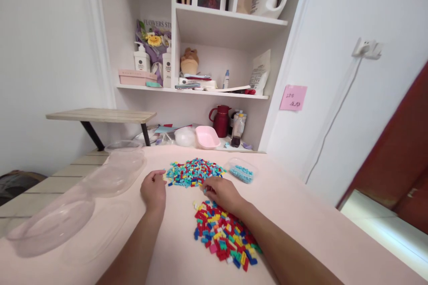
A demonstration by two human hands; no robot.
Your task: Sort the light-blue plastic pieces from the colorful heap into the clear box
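Note:
A pile of small mixed-colour toy bricks (190,170), largely light blue, lies on the pink tabletop. My left hand (154,190) rests at its left edge with curled fingers; whatever they may hold is hidden. At the pile's near right edge, my right hand (220,192) has its fingertips pinched together, with a bit of light blue showing at them, seemingly a brick. Nearer to me, partly under my right forearm, spreads a second pile of bricks (222,231), mostly red, yellow and blue. Light-blue bricks (241,173) fill part of a clear plastic box (253,170) beyond my right hand.
Several clear plastic containers (113,173) line the table's left side. A small wooden stand (100,115) rises behind them. At the back are a pink basin (207,137), a dark red jug (221,121) and a bottle of dark liquid (237,130), below shelves (230,13).

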